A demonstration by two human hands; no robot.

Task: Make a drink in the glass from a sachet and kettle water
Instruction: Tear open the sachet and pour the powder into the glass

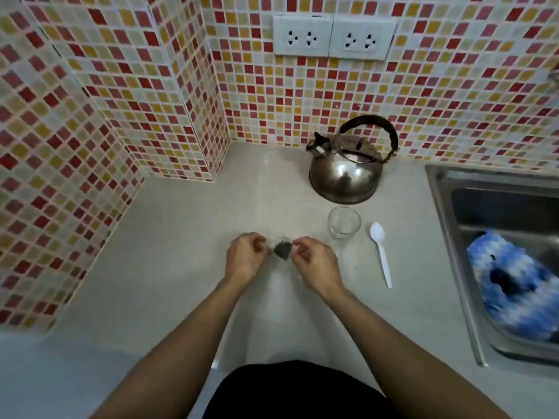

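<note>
A small clear sachet (282,248) with dark contents is held over the counter between both my hands. My left hand (245,256) pinches its left edge and my right hand (314,263) pinches its right edge. A clear glass (344,225) stands upright just right of my right hand, seemingly empty. Behind the glass sits a steel kettle (348,173) with a dark arched handle, its spout pointing left. A white plastic spoon (381,255) lies on the counter to the right of the glass.
The pale counter (169,237) runs into a tiled corner at the left and back. A steel sink (453,207) at the right holds a blue and white cloth (520,282). Two wall sockets (332,39) are above the kettle.
</note>
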